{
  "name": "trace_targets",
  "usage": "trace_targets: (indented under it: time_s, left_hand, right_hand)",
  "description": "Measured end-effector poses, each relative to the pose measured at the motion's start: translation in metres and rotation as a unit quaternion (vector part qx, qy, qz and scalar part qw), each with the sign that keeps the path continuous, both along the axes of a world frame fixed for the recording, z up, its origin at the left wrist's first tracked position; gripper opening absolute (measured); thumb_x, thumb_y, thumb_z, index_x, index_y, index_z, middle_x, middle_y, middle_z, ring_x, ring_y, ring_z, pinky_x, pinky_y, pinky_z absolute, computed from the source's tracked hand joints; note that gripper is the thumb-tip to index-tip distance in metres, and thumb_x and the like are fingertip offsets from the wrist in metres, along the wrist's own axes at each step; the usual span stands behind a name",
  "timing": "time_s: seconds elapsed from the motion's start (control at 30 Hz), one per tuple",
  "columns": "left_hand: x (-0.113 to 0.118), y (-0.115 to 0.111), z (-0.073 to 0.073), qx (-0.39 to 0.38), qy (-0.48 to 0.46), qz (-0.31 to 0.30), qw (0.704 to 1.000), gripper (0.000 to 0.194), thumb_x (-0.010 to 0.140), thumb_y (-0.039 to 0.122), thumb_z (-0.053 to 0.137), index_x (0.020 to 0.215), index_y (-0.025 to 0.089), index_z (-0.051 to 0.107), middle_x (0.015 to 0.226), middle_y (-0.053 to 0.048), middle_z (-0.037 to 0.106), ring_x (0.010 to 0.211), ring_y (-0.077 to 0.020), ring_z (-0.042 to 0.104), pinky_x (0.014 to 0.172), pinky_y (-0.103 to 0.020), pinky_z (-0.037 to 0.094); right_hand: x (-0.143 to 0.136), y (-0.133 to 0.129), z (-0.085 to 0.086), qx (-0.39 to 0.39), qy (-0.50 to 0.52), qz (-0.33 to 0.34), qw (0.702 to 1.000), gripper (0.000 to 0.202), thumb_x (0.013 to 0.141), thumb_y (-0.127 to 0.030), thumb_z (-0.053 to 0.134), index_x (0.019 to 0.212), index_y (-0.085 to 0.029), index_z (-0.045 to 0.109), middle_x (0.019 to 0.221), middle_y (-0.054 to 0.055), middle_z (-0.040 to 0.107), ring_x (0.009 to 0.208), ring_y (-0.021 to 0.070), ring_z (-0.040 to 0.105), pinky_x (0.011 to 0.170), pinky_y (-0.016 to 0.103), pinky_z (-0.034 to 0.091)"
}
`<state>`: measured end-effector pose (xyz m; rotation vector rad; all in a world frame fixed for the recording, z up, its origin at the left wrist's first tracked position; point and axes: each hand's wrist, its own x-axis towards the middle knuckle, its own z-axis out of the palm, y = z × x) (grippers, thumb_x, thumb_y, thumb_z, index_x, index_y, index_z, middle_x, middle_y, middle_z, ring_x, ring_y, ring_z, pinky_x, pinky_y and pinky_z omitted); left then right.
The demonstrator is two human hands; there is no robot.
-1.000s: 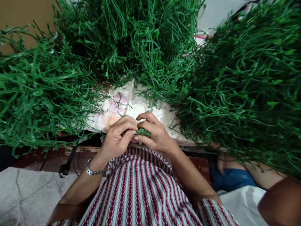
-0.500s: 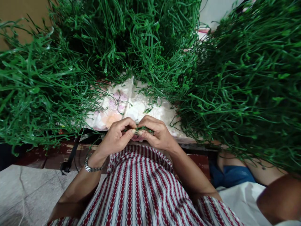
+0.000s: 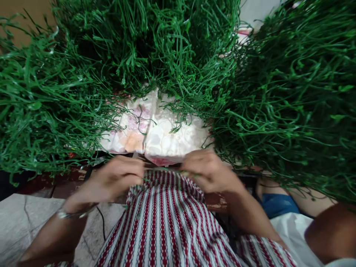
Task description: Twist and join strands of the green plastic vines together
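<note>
Both hands are blurred by motion above my striped lap. My left hand is closed at the left, with thin green bits at its fingertips; a metal watch is on that wrist. My right hand is closed at the right, with a thin green stem between its fingers. A faint green strand seems to run between the hands. Beyond them, a floral-patterned cloth covers the table, with a few loose green stems lying on it.
Large heaps of green stems stand at the left, at the back and at the right. A person's arm and blue shorts show at the lower right. A dark cable hangs at the lower left.
My hands, close together before at the table's near edge, have moved apart to left and right and slightly toward my body. The green bits between them are now thin and blurred.
</note>
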<state>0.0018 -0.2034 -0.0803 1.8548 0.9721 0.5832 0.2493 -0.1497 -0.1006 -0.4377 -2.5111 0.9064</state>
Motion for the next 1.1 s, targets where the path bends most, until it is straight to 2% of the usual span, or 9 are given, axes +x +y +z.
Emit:
trace_targets:
  time_s: [0.1, 0.27, 0.4, 0.6, 0.7, 0.83, 0.9, 1.03, 1.1]
  left_hand:
    - [-0.003, 0.003, -0.001, -0.034, -0.031, 0.096, 0.994, 0.016, 0.081, 0.012, 0.054, 0.065, 0.016, 0.054, 0.061, 0.002, 0.052, 0.056, -0.0077, 0.046, 0.053, -0.020, 0.034]
    - [0.027, 0.020, -0.028, -0.065, -0.143, 0.250, 0.955, 0.011, 0.076, 0.020, 0.062, 0.066, 0.016, 0.059, 0.060, 0.002, 0.054, 0.055, -0.0076, 0.047, 0.050, -0.018, 0.036]
    - [0.045, 0.027, -0.037, -0.046, -0.152, 0.290, 0.944, 0.012, 0.075, 0.017, 0.061, 0.063, 0.016, 0.058, 0.057, 0.003, 0.054, 0.053, -0.0071, 0.048, 0.050, -0.017, 0.038]
    - [0.051, 0.026, -0.037, -0.021, -0.125, 0.308, 0.943, 0.013, 0.075, 0.017, 0.060, 0.063, 0.015, 0.059, 0.058, 0.002, 0.056, 0.054, -0.0083, 0.049, 0.050, -0.018, 0.039]
    - [0.050, 0.025, -0.034, -0.025, -0.127, 0.309, 0.942, 0.013, 0.075, 0.017, 0.061, 0.062, 0.016, 0.059, 0.057, 0.003, 0.055, 0.052, -0.0079, 0.048, 0.049, -0.018, 0.039]
    - [0.049, 0.024, -0.035, -0.025, -0.136, 0.351, 0.926, 0.010, 0.074, 0.018, 0.062, 0.064, 0.016, 0.060, 0.058, 0.003, 0.055, 0.052, -0.0080, 0.049, 0.048, -0.018, 0.040]
    - [0.051, 0.025, -0.040, -0.048, -0.193, 0.392, 0.898, 0.010, 0.073, 0.018, 0.063, 0.065, 0.017, 0.057, 0.054, 0.004, 0.051, 0.047, -0.0068, 0.046, 0.044, -0.017, 0.038]
    - [0.058, 0.035, -0.050, -0.073, -0.334, 0.469, 0.814, 0.015, 0.072, 0.018, 0.063, 0.064, 0.017, 0.050, 0.048, 0.007, 0.042, 0.038, -0.0039, 0.034, 0.034, -0.016, 0.025]
    - [0.057, 0.044, -0.050, -0.053, -0.351, 0.473, 0.806, 0.017, 0.070, 0.018, 0.065, 0.063, 0.016, 0.050, 0.047, 0.007, 0.041, 0.038, -0.0037, 0.034, 0.034, -0.016, 0.023]
  right_hand:
    - [0.005, 0.005, 0.009, -0.001, 0.012, -0.036, 0.999, 0.015, 0.083, -0.013, 0.047, 0.073, -0.015, 0.057, 0.060, 0.000, 0.050, 0.057, 0.0087, 0.045, 0.055, 0.021, 0.034]
    - [-0.020, 0.008, 0.001, -0.111, 0.056, -0.184, 0.975, 0.016, 0.090, -0.023, 0.045, 0.093, -0.014, 0.057, 0.076, 0.001, 0.059, 0.064, 0.0075, 0.051, 0.059, 0.018, 0.037]
    - [-0.037, 0.009, -0.012, -0.207, 0.009, -0.142, 0.968, 0.037, 0.080, -0.037, 0.061, 0.109, -0.015, 0.054, 0.077, -0.002, 0.056, 0.062, 0.0069, 0.046, 0.057, 0.018, 0.036]
    - [-0.044, 0.005, -0.028, -0.287, 0.012, -0.153, 0.945, 0.040, 0.070, -0.048, 0.068, 0.087, -0.014, 0.054, 0.063, -0.006, 0.041, 0.057, 0.0061, 0.035, 0.050, 0.017, 0.028]
    - [-0.046, 0.003, -0.028, -0.261, -0.019, -0.177, 0.949, 0.037, 0.070, -0.045, 0.068, 0.080, -0.014, 0.050, 0.063, -0.005, 0.043, 0.058, 0.0068, 0.038, 0.051, 0.017, 0.027]
    - [-0.048, 0.000, -0.028, -0.205, -0.031, -0.142, 0.968, 0.020, 0.086, -0.032, 0.051, 0.074, -0.015, 0.050, 0.065, -0.003, 0.049, 0.058, 0.0073, 0.043, 0.055, 0.018, 0.030]
    - [-0.051, -0.004, -0.030, -0.149, -0.020, -0.144, 0.978, 0.020, 0.089, -0.025, 0.043, 0.072, -0.015, 0.048, 0.064, -0.002, 0.050, 0.058, 0.0081, 0.044, 0.056, 0.020, 0.031]
    - [-0.058, -0.020, -0.039, 0.005, -0.010, -0.190, 0.982, 0.019, 0.086, -0.019, 0.039, 0.068, -0.017, 0.044, 0.062, 0.000, 0.048, 0.056, 0.0104, 0.043, 0.054, 0.023, 0.030]
    - [-0.061, -0.028, -0.041, 0.042, 0.002, -0.201, 0.979, 0.019, 0.085, -0.017, 0.037, 0.066, -0.018, 0.042, 0.059, 0.000, 0.046, 0.054, 0.0108, 0.041, 0.051, 0.024, 0.029]
